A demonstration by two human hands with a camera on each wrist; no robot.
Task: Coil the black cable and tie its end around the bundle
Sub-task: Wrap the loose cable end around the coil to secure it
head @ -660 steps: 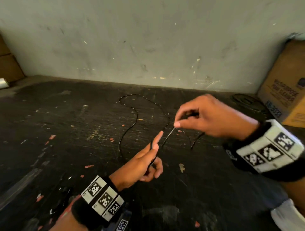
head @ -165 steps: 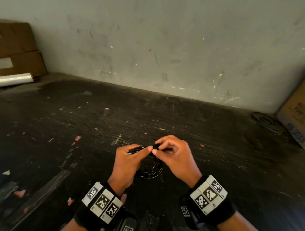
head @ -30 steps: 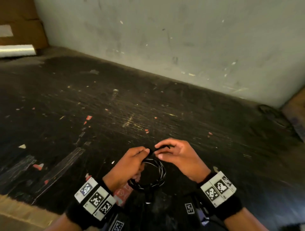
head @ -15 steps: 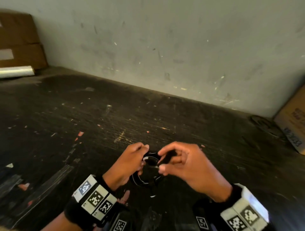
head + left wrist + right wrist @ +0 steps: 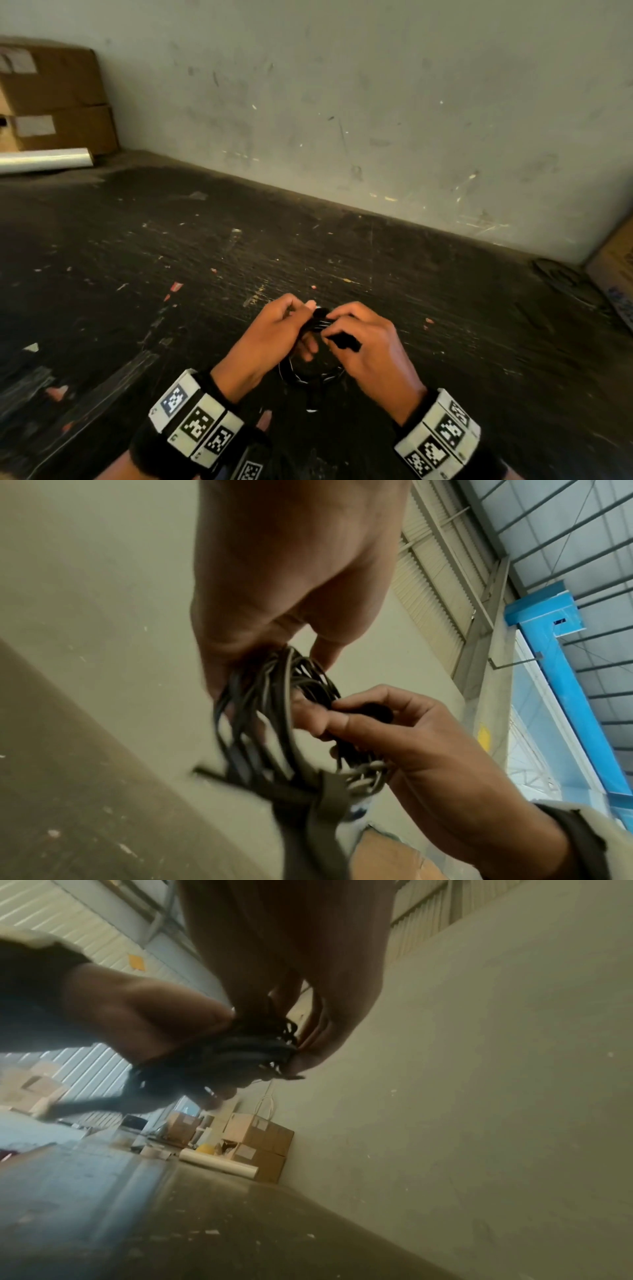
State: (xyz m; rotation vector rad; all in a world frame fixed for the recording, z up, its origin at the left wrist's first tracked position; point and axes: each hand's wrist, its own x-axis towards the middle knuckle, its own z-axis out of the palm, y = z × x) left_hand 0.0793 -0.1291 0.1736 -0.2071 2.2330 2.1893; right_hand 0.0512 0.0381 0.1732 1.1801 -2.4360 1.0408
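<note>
Dark scuffed floor under one coiled black cable, two hands' fingers pinching its top.

No text can be read on anything.

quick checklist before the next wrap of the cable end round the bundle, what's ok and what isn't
1. Left hand grips the coiled black cable: ok.
2. Right hand pinches the cable end: ok.
3. Loops gathered in one bundle: ok.
4. Bundle lifted off the dark tabletop: ok.
5. End already knotted tight: cannot tell, fingers hide it.
6. Slack left for another turn: cannot tell.
</note>
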